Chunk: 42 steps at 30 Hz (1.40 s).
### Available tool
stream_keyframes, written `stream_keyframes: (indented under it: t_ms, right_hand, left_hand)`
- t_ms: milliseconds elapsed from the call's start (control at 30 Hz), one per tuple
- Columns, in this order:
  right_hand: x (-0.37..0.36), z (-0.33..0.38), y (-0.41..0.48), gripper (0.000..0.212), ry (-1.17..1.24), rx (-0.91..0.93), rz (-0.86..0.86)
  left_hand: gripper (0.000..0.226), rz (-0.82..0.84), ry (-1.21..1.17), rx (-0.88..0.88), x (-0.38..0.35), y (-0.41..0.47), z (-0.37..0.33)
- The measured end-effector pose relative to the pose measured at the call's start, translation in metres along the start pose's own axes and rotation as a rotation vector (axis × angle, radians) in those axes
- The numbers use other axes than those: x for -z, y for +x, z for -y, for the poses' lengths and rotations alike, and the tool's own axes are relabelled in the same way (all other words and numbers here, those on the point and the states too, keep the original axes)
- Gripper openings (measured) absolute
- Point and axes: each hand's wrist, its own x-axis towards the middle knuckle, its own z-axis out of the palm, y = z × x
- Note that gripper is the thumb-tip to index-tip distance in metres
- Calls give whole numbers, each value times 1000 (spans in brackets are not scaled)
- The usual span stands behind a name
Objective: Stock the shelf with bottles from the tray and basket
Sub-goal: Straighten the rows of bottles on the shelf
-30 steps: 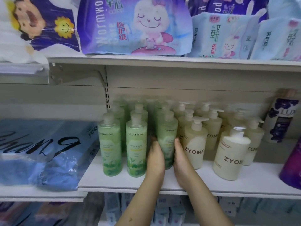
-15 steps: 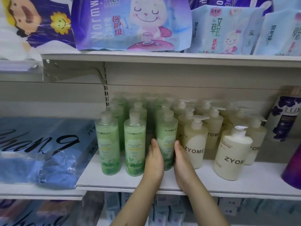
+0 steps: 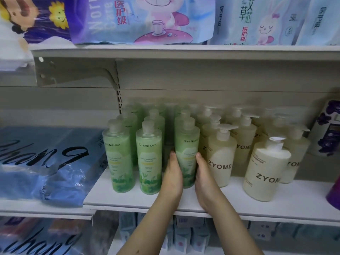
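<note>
The fingers of the left hand [image 3: 172,178] and right hand [image 3: 206,181] are mostly out of sight behind the front green bottle [image 3: 187,144], so the grip is perhaps a flat press — hard to tell. The rear bottles [image 3: 165,107] at mid-frame blur together. A purple bottle [image 3: 334,192] is cut off by the right edge — the packs [image 3: 143,19] by the top.

translucent plastic green bottle [image 3: 187,153], matt shelf [image 3: 128,197]

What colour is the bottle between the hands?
The bottle is pale green with leaf pictures; head view.
</note>
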Motion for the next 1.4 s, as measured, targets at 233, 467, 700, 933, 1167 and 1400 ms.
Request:
stream_keyframes:
  t_ms: [233,467,700,933,1167,1400]
  right_hand:
    - [1,0,-3,34,26,1,7]
    - [1,-2,-2,29,-22,51,-4]
    - [-1,6,-14,29,-101,67,-37]
    - [7,6,-31,22,-371,109,15]
    - [10,4,-30,43,-363,112,-31]
    - [18,16,-45,22,-544,147,73]
  left_hand:
    - [67,10,25,17,1,-3,-2]
    - [60,29,91,-23,3,-8,-6]
    - [50,-38,194,-76,-1,-27,-18]
    - [39,-20,399,-201,10,-49,-14]
    - [35,35,387,-232,17,-46,-10]
    - [32,12,485,-358,17,-57,-5]
